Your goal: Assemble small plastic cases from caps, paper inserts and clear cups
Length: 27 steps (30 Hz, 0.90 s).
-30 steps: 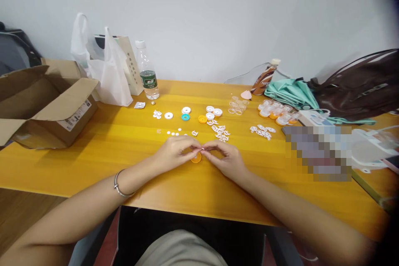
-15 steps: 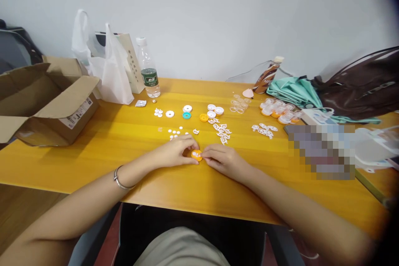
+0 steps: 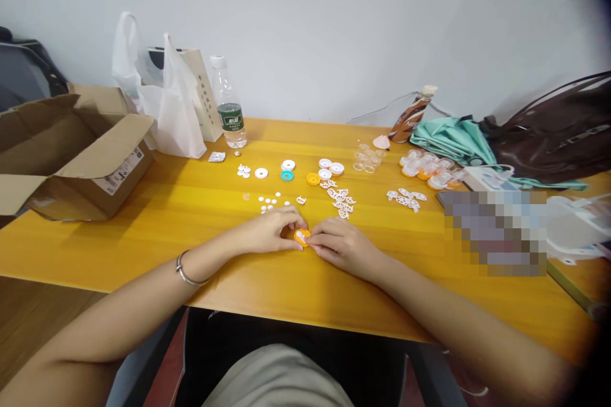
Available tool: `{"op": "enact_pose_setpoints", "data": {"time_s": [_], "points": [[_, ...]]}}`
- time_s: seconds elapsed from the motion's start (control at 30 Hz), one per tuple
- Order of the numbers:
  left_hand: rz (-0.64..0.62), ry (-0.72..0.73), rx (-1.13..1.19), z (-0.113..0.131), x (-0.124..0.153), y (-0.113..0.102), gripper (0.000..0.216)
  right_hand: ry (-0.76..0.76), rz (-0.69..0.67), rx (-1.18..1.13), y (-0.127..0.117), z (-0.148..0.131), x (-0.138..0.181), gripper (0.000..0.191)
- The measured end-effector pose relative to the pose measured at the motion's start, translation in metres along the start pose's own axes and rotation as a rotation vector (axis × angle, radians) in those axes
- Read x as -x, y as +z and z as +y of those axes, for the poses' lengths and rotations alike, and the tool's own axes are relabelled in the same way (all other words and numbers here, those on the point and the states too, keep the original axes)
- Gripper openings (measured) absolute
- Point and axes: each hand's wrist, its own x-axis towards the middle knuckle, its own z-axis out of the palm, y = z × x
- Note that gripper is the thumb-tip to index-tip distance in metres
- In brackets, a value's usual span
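A small round orange case (image 3: 299, 240) with white pieces inside lies at the front middle of the table. My left hand (image 3: 272, 231) grips its rim between thumb and fingers. From the other side, my right hand (image 3: 344, 243) reaches to the case with its fingertips pinched together; whatever they hold is too small to make out. Just beyond my hands are small white discs (image 3: 268, 201) and a single white openwork piece (image 3: 301, 200). More of these white openwork pieces (image 3: 341, 199) lie in a heap farther right.
Behind are white round cases (image 3: 330, 170), a teal ring (image 3: 287, 175), clear rings (image 3: 367, 158) and filled clear-lidded cases (image 3: 429, 168). A cardboard box (image 3: 109, 184), plastic bag (image 3: 176, 114) and water bottle (image 3: 231, 111) stand left; a brown bottle (image 3: 409, 117) and dark bag (image 3: 548, 130) right.
My right fingertips have shifted slightly over the orange case's right side. My left hand keeps its grip. The whole view has moved a little; the loose parts lie as before.
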Motion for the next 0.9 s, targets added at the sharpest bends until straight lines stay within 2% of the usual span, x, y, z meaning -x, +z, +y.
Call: {"op": "enact_pose_setpoints", "data": {"time_s": [0.23, 0.47, 0.6, 0.73, 0.9], "points": [[-0.009, -0.001, 0.018, -0.001, 0.0, -0.001, 0.027, 0.06, -0.003, -0.115, -0.001, -0.003, -0.002, 0.014], [-0.006, 0.014, 0.037, 0.0, 0.001, -0.003, 0.024, 0.194, 0.005, -0.333, -0.001, -0.004, -0.002, 0.014], [-0.01, -0.008, 0.111, 0.0, 0.002, -0.003, 0.026, 0.372, 0.096, -0.541, 0.0, 0.001, -0.005, 0.012], [0.029, 0.019, 0.161, 0.001, 0.002, -0.002, 0.03, 0.626, 0.151, -0.894, 0.005, 0.0, -0.008, 0.026], [0.087, 0.076, 0.208, 0.004, 0.0, 0.0, 0.032, 0.74, 0.16, -1.126, 0.01, -0.007, -0.012, 0.039]]}}
